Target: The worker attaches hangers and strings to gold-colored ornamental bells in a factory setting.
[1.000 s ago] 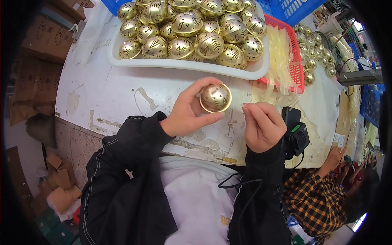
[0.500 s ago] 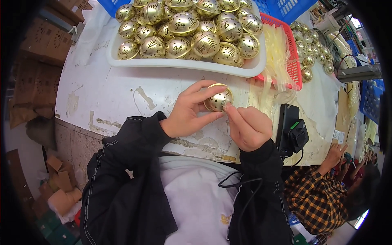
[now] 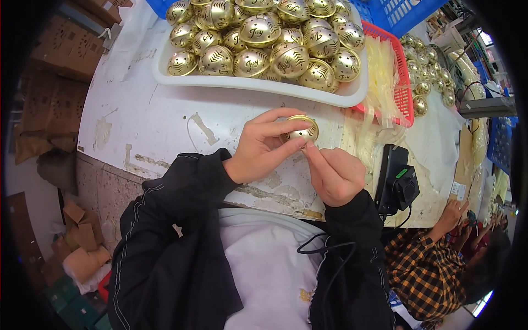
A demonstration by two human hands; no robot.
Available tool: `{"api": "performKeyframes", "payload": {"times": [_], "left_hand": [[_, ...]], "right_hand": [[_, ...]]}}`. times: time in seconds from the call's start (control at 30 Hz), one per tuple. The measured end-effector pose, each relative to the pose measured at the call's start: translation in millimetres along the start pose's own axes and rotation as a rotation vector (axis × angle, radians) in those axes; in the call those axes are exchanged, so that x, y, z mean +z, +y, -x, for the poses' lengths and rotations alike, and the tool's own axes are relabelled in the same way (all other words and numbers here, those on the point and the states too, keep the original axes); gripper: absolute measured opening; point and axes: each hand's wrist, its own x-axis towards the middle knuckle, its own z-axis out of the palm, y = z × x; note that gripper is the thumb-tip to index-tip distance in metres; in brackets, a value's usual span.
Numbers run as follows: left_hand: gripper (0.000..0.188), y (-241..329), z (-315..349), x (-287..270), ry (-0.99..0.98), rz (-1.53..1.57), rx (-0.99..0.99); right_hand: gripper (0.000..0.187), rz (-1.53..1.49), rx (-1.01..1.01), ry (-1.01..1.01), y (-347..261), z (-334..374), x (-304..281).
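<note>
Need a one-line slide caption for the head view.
Left hand holds a gold ball, right hand at its lower edge, before a white tray of similar balls.

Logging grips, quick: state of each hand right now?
Left hand: closed, holding a gold ball.
Right hand: closed in a pinch by the ball; whether it grips anything cannot be told.

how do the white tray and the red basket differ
Walls: the white tray has a solid front wall, while the red basket has slotted sides.
Contents: the white tray is heaped with patterned gold balls; the red basket holds pale yellow translucent strips, some draping past its near edge.
Place: the white tray sits to the left, the red basket to its right.
Both are open-topped.
</note>
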Motion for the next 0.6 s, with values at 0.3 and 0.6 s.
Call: {"api": "performKeyframes", "payload": {"times": [0.3,0.6], "left_hand": [[0.032,11.2,2.8,-3.1,-0.009,-0.170,-0.132],[0.036,5.5,3.9,2.4,0.024,-0.123,-0.088]], "right_hand": [[0.026,-0.138,0.124,0.052,-1.7,-1.8,5.1],[0.028,-0.146,0.153,0.045,-2.1,1.8,5.9]]}}
